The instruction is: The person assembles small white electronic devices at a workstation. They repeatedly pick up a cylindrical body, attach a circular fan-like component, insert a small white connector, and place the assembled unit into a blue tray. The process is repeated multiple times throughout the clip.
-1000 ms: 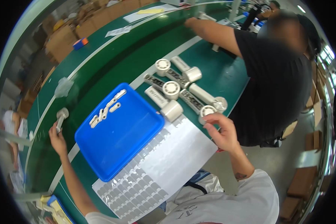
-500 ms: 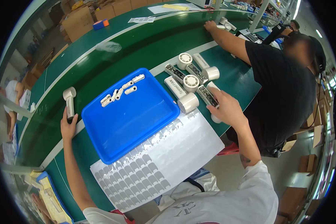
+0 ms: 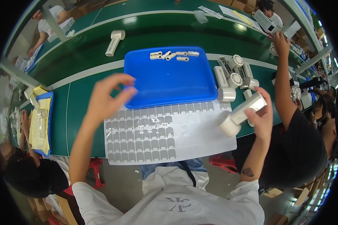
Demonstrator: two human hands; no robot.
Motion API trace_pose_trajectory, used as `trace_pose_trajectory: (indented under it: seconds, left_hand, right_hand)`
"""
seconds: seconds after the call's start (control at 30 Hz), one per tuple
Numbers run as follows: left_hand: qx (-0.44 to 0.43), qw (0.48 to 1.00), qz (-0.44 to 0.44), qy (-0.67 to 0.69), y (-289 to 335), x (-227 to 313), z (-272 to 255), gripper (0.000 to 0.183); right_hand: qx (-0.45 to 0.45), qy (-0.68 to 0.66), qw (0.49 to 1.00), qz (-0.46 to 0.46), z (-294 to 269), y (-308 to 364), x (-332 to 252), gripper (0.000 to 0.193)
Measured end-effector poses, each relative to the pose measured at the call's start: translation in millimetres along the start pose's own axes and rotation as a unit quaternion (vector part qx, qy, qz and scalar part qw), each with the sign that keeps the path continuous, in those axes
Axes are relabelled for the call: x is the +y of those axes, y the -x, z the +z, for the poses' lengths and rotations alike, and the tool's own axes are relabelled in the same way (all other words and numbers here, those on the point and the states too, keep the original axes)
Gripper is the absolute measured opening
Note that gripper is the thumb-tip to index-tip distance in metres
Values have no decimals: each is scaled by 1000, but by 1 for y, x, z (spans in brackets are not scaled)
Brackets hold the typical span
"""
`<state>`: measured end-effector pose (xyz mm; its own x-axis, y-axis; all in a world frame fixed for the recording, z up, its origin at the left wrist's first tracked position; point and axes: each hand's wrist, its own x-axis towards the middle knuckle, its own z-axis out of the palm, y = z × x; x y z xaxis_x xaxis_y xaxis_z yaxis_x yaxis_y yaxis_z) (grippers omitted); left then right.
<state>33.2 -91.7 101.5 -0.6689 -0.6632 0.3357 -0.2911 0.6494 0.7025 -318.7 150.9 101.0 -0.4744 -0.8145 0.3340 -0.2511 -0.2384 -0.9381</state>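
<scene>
My right hand [image 3: 264, 119] grips a white handheld fan [image 3: 247, 108] by its handle, raised over the right end of a sticker sheet [image 3: 139, 137]. The fan's round head points down and left. My left hand [image 3: 109, 96] is empty, fingers apart and slightly blurred, beside the left edge of a blue tray [image 3: 169, 100]. Several small white plastic parts [image 3: 182, 59] lie along the tray's far side. To the right of the tray is a cluster of fans [image 3: 226, 94], some with their handles open and dark insides showing. Another fan [image 3: 115, 43] lies alone on the green belt.
Behind the tray runs the green conveyor belt [image 3: 82, 48]. A co-worker's arm [image 3: 283, 75] reaches across it at the right. At the left, another person's hands [image 3: 25, 122] are near a blue tray with yellow lining [image 3: 49, 127]. Red stools [image 3: 223, 162] stand below the table.
My left hand has left the fan on the belt and come back toward the tray. My right hand has lifted a fan from beside the cluster. The view has turned left.
</scene>
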Motion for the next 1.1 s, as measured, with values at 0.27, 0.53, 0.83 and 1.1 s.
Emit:
trace_pose_trajectory:
  seconds: [0.27,0.53,0.83,1.1]
  left_hand:
    - [-41,992,113,45,57,71,69,82]
    - [30,997,62,18,91,42,79,47]
    - [-8,987,-15,157,91,32,92,42]
    - [-53,972,-92,209,75,37,121,36]
  right_hand:
    - [-99,-278,919,260,97,13,33,35]
    - [-270,93,927,243,138,-40,55,32]
    - [-121,620,773,-49,163,-152,150,28]
    - [-208,520,823,-93,165,-132,133,30]
